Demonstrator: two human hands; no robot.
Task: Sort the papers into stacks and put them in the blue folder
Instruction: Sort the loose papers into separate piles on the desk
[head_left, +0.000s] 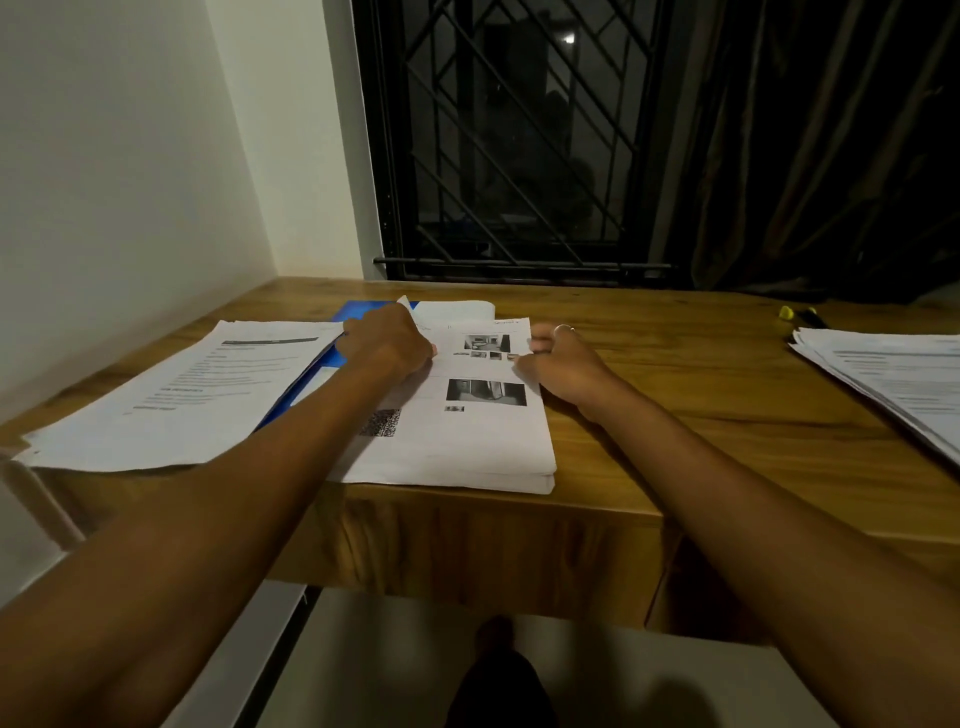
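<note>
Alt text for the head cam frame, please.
Both hands are on the middle paper stack on a wooden desk: left hand grips its far left corner, right hand rests at its right edge. A blue folder lies partly under a left stack; a right stack sits far right.

Folder (358, 310): bright blue, a pale patch on the cover.
Middle stack (467, 436): white; top sheet has black-and-grey photo blocks and a speckled black square code.
Left stack (171, 405): white, faint grey text lines, dark grey bar across the top.
Right stack (898, 379): white, blurred grey text bands.
Table (701, 374): warm brown wood, darker streaky grain.
Wall (130, 182): off-white, plain.
Grille (519, 130): black bars, diagonal lattice over dark glass.
Curtain (831, 156): dark brown, vertical folds.
Marker (786, 312): yellow; a black one beside it.
Ring (563, 328): pale, shiny.
Floor (597, 675): light grey.
</note>
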